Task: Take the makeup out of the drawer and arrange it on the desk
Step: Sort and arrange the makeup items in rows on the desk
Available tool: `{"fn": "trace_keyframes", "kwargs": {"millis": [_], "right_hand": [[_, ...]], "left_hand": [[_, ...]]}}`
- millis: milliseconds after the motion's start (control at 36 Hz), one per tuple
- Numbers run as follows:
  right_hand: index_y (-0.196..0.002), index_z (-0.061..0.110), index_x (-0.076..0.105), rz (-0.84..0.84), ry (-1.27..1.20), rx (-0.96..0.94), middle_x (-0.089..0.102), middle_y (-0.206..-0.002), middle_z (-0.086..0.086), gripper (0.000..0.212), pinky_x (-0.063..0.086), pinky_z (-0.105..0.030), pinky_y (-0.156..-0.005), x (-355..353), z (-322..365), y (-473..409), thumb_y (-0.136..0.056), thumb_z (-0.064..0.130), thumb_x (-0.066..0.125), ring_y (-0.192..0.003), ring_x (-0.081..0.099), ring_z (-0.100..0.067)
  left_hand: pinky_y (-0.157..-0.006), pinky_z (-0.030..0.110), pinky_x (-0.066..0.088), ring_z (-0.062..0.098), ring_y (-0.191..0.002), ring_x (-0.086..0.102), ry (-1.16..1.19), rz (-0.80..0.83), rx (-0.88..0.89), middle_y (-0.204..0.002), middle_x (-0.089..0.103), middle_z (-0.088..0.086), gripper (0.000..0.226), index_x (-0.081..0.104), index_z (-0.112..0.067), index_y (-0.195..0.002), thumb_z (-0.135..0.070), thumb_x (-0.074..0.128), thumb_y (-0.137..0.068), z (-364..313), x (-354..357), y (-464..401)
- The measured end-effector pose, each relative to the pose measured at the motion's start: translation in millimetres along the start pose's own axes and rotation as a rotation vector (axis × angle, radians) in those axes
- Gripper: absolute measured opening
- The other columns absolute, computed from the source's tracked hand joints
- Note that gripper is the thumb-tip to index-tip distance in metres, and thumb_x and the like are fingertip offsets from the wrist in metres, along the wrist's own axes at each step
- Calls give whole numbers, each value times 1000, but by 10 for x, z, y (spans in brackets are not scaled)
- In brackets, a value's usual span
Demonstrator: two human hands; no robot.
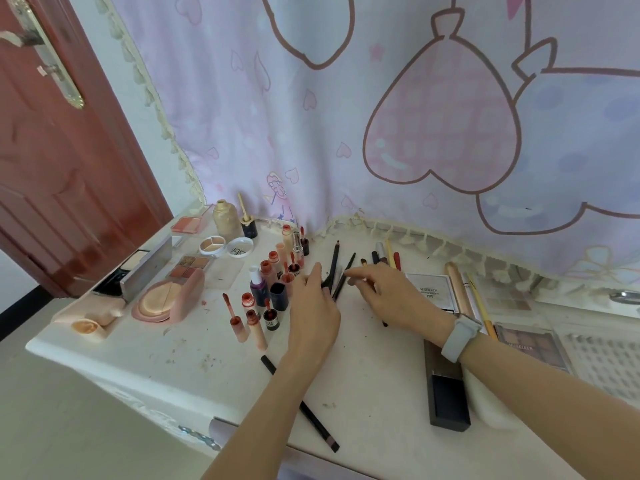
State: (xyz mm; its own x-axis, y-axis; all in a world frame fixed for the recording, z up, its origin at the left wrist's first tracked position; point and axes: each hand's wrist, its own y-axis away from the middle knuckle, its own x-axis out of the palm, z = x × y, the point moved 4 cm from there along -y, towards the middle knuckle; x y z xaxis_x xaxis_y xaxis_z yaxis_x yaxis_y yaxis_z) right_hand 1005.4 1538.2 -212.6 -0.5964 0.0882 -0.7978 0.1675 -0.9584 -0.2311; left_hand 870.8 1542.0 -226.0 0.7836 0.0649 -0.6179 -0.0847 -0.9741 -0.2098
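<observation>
My left hand (313, 306) rests mid-desk with its fingertips pinched on two dark pencils (335, 268) that lie pointing away from me. My right hand (391, 294), a grey watch on its wrist, reaches in from the right. Its fingertips touch the same pencils, and a thin brush (363, 261) is held under its fingers. Left of my hands is a cluster of lip gloss tubes and small bottles (270, 275), some upright and some lying down. More pencils and pens (389, 254) lie beyond my right hand. The drawer is not clearly in view.
On the white desk (166, 362), open compacts and palettes (166, 299) fill the left side. A long black pencil (311, 419) lies near the front edge. To the right are a dark box (446, 393), a silver case (433, 292) and an eyeshadow palette (530, 344). A pink curtain hangs behind.
</observation>
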Motion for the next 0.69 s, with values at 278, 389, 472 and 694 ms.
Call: {"fn": "trace_keyframes", "kwargs": {"millis": [278,389,472,694], "right_hand": [[-96,17,62,77,-440,165,67,-84,8,7,46,-7,-69,-199,42,-38,-90,16,59,-72,61,6],[-85,19,64,30,-557,257,68,-69,8,5,41,-8,-53,-241,-62,-80,-87,16,61,-53,53,5],[-79,20,65,-4,-510,335,69,-65,8,9,44,-13,-56,-326,-179,-144,-85,14,63,-59,56,-3],[-92,9,69,186,3,318,68,-95,-6,15,47,-26,-72,-272,-260,-344,-88,21,60,-84,61,-20]], "left_hand": [[-70,-5,35,-20,-78,54,253,-90,74,-82,62,-19,51,42,-19,-132,-12,65,-86,-125,-72,84],[-81,4,41,-11,-90,55,179,-91,123,-105,64,-11,48,44,-19,-134,-21,62,-89,-182,-78,86],[-100,29,37,15,-118,49,-109,-28,235,-128,55,-1,39,53,-16,-129,-22,57,-91,-197,-46,75],[-109,33,25,16,-137,24,-434,177,244,-147,34,-1,43,42,-20,-138,-23,46,-96,-29,115,50]]}}
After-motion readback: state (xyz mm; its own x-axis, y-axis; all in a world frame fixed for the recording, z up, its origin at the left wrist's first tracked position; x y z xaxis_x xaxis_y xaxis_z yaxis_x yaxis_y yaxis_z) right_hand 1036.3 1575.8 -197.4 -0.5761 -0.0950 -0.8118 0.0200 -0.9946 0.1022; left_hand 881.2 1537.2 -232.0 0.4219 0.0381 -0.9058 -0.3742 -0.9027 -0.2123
